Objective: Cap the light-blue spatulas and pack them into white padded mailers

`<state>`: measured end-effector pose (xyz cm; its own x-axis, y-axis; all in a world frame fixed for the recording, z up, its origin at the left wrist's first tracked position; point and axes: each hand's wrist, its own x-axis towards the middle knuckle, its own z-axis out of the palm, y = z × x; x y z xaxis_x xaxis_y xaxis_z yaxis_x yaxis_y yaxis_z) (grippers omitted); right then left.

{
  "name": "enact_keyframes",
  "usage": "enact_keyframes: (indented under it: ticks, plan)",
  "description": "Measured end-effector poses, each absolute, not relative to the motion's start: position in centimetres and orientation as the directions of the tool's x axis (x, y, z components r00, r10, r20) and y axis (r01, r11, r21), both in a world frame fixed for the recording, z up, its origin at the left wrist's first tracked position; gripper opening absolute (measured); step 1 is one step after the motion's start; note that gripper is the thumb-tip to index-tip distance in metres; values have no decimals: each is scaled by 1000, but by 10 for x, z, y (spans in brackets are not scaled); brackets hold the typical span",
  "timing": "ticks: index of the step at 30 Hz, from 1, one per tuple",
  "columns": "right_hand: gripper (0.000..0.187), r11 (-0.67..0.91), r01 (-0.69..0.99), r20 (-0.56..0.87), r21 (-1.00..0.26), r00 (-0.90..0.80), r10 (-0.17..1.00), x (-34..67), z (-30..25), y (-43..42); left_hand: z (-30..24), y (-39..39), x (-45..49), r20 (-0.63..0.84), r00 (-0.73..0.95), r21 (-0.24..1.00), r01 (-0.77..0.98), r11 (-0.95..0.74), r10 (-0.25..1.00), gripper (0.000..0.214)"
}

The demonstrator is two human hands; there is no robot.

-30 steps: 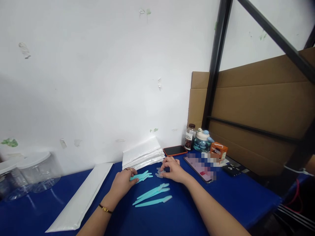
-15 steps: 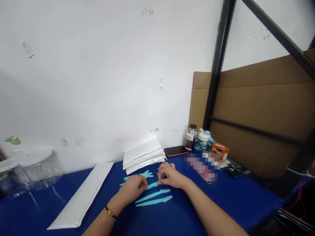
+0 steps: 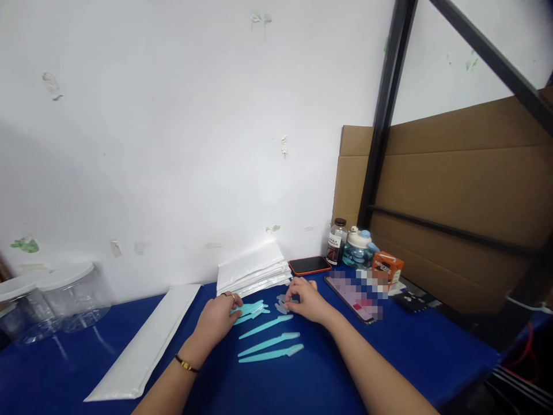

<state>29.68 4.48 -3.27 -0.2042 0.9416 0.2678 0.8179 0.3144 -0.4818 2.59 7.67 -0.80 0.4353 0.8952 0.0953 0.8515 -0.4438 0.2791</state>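
Observation:
My left hand (image 3: 218,316) reaches into a pile of turquoise eyebrow razors (image 3: 254,309), its thumb and fingers closed on one at the near left of the pile. Over a small heap of clear blade caps (image 3: 281,304), my right hand (image 3: 306,300) bends its fingers down and pinches at a cap; the fingertips partly hide it. Nearer to me, three razors lie apart in a row: the upper razor (image 3: 265,327), the middle razor (image 3: 268,344) and the lower razor (image 3: 271,353). The lower two seem to have caps over their blades.
Behind the pile lies a stack of white padded envelopes (image 3: 254,271); one long white envelope (image 3: 147,340) lies left. An orange-edged phone (image 3: 310,265), another phone (image 3: 352,297), a brown-capped bottle (image 3: 336,242), a water bottle (image 3: 358,249) and an orange box (image 3: 387,268) stand or lie right. Clear tubs (image 3: 71,300) stand far left.
My left hand has let go of the upper razor, now lying in the row, and moved left and back to the pile. My right hand has shifted slightly right, to the clear caps.

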Motion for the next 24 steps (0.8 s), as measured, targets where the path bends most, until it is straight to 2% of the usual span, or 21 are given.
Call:
enact_keyframes:
  ticks: [5, 11, 14, 18, 20, 24]
  plan:
    - [22, 383, 820, 157, -425, -350, 924, 290, -32, 37, -10, 59, 44, 46, 568, 385, 749, -539, 822, 20]
    - [18, 453, 781, 181, -431, -417, 891, 285, -31, 35, -13, 52, 53, -9, 601, 334, 755, -564, 799, 13]
    - [14, 434, 791, 239, -431, -363, 900, 290, -30, 38, -10, 58, 45, 1, 571, 298, 784, -545, 821, 15]
    - [13, 293, 828, 281, -478, -171, 944, 299, -31, 45, -5, 69, 31, 4, 483, 250, 847, -469, 875, 13]
    - [15, 268, 821, 274, -504, -142, 951, 300, -30, 45, -3, 70, 29, 23, 442, 247, 866, -434, 897, 15]
    - [22, 365, 770, 170, -523, -326, 930, 299, -27, 34, -3, 61, 37, 54, 480, 335, 817, -469, 876, 20]
